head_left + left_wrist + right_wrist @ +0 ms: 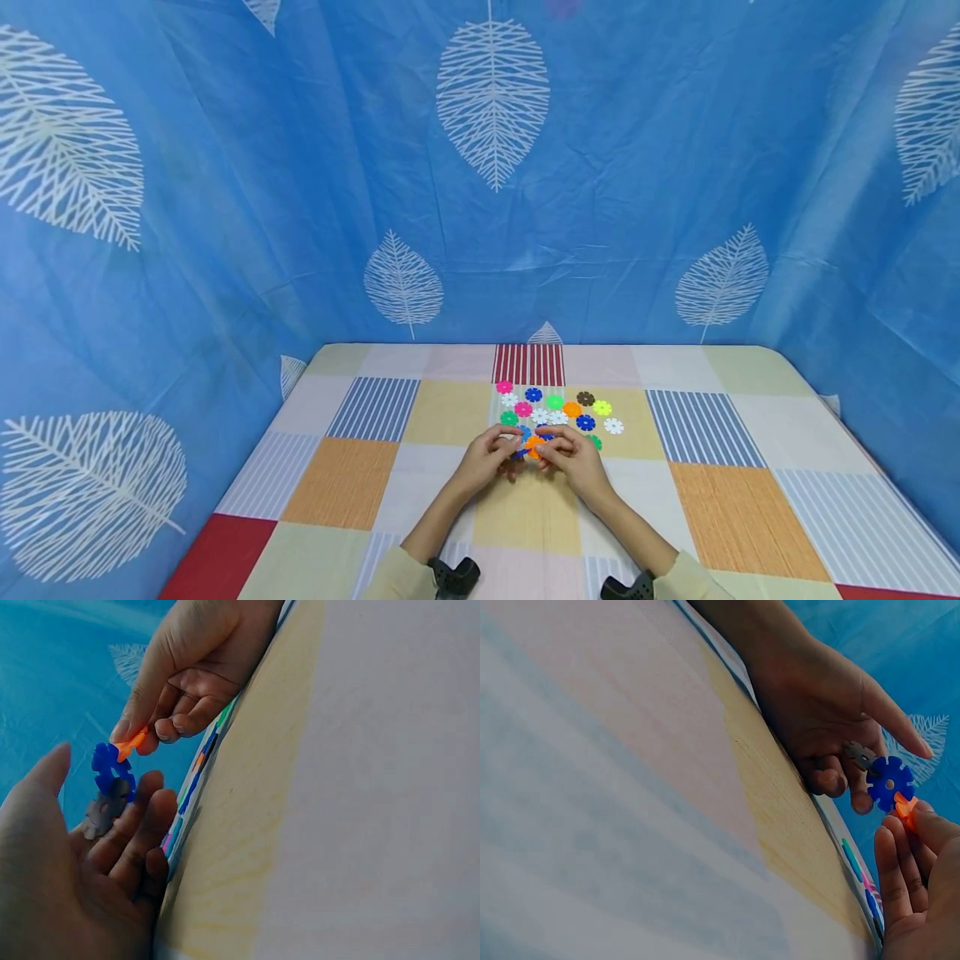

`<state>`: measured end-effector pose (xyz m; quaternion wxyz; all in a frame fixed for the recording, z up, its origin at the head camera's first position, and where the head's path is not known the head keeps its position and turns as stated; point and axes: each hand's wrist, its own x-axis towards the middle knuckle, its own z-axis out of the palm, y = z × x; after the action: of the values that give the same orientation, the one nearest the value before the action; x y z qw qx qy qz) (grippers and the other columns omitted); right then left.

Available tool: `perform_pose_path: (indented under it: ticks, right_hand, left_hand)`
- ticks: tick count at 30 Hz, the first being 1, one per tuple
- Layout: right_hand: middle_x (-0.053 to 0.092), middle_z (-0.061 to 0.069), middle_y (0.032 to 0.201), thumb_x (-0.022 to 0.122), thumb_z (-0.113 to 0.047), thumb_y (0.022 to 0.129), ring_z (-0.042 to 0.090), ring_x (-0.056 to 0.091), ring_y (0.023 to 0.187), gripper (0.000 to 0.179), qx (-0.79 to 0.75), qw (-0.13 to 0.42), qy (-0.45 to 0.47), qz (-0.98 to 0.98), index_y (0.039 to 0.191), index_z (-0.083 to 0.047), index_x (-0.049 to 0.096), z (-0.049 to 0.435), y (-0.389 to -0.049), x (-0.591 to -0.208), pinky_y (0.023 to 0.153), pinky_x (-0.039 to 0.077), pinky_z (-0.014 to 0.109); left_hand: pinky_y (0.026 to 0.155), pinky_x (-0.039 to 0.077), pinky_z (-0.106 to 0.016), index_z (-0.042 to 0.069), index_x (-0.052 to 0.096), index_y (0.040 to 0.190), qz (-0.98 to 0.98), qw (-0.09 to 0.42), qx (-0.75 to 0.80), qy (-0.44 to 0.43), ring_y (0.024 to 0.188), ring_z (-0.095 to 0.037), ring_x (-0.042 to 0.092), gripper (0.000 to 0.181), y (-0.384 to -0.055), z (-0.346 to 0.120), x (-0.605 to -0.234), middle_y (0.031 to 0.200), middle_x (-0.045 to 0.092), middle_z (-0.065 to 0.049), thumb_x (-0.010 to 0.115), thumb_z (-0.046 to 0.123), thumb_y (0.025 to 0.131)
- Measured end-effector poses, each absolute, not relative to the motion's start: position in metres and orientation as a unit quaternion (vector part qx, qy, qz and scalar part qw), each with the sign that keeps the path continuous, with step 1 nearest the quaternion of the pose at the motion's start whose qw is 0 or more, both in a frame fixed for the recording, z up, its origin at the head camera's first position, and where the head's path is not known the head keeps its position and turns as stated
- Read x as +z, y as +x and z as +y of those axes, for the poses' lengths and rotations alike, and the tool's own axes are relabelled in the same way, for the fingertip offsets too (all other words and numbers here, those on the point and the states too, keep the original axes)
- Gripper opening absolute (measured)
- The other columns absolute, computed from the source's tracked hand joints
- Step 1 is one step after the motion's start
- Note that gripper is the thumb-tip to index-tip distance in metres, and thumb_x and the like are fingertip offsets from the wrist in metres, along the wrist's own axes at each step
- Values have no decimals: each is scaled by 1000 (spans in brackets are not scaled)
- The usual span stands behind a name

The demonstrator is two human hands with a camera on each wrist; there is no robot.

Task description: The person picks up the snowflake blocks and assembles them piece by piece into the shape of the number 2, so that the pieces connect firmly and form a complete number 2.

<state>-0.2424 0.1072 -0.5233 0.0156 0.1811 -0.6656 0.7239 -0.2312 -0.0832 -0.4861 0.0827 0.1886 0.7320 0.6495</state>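
Notched plastic snowflake discs, joined edge to edge, hang between the two hands just above the table. My right hand (579, 463) pinches the orange disc (905, 812) between thumb and fingertips. Slotted into that one is a blue disc (889, 784) with a round hole in its middle. At the blue disc's other side, a dark grey-brown disc (107, 808) lies against the fingers of my left hand (480, 463). The left thumb stands well apart from the discs, and the left fingers are loosely bent under them.
Several loose discs in pink, white, green, yellow and other colours lie beyond the hands, among them a brown disc (585, 398) and a yellow disc (602, 407). A patchwork-patterned cloth (525, 517) covers the table. Blue leaf-print curtains (600, 208) surround it.
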Motion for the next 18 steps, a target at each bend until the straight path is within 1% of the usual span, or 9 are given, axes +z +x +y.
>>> perform_pose_path:
  ticks: [1, 6, 8, 11, 12, 13, 15, 18]
  right_hand:
    - [65, 19, 75, 67, -5, 83, 20, 63, 61, 32, 723, 18, 184, -666, 108, 12, 57, 107, -242, -524, 57, 55, 37]
    - [64, 22, 74, 66, -2, 83, 22, 64, 60, 25, 712, 25, 196, -673, 101, 11, 56, 106, -242, -523, 55, 55, 38]
    - [64, 22, 74, 64, -3, 85, 25, 64, 60, 23, 707, 28, 199, -678, 100, 11, 56, 107, -241, -521, 55, 54, 39]
    - [64, 24, 74, 61, -2, 87, 33, 63, 62, 21, 695, 38, 184, -694, 100, 13, 56, 107, -238, -513, 55, 54, 39]
    - [64, 23, 75, 60, -2, 88, 36, 62, 63, 20, 689, 42, 172, -703, 100, 13, 57, 108, -236, -508, 55, 54, 38]
    - [64, 23, 76, 60, -1, 88, 37, 61, 63, 19, 684, 46, 163, -709, 100, 13, 57, 109, -234, -504, 56, 54, 38]
    - [64, 23, 77, 60, -1, 88, 38, 60, 63, 19, 674, 60, 147, -722, 100, 13, 59, 112, -234, -501, 55, 54, 36]
    - [66, 16, 78, 64, -6, 86, 30, 59, 61, 18, 647, 96, 141, -743, 98, 7, 64, 120, -238, -510, 52, 52, 30]
  left_hand:
    - [52, 47, -25, -7, 54, 117, 737, 82, 642, 194, 60, -38, 58, 30, -231, -82, -486, 83, 62, -30, 51, 14, 96]
    - [53, 44, -20, -4, 58, 113, 770, 67, 597, 215, 63, -18, 55, 27, -227, -78, -483, 84, 63, -25, 56, 13, 93]
    - [53, 43, -20, -4, 59, 111, 769, 61, 600, 211, 64, -15, 53, 26, -227, -78, -484, 84, 63, -25, 57, 12, 92]
    - [53, 44, -20, -5, 58, 110, 755, 59, 623, 199, 62, -15, 53, 24, -229, -78, -488, 84, 63, -27, 56, 11, 92]
    - [53, 43, -20, -4, 59, 109, 750, 57, 630, 195, 62, -15, 54, 24, -231, -78, -493, 83, 64, -25, 57, 13, 92]
    - [53, 44, -20, -4, 59, 109, 746, 57, 635, 192, 63, -18, 56, 24, -232, -78, -494, 82, 64, -26, 56, 13, 93]
    - [54, 45, -21, -4, 59, 108, 744, 58, 638, 188, 65, -22, 58, 23, -232, -78, -495, 82, 65, -26, 56, 14, 93]
    - [58, 47, -22, -3, 59, 108, 745, 54, 639, 185, 69, -27, 61, 23, -232, -79, -494, 83, 66, -24, 55, 14, 94]
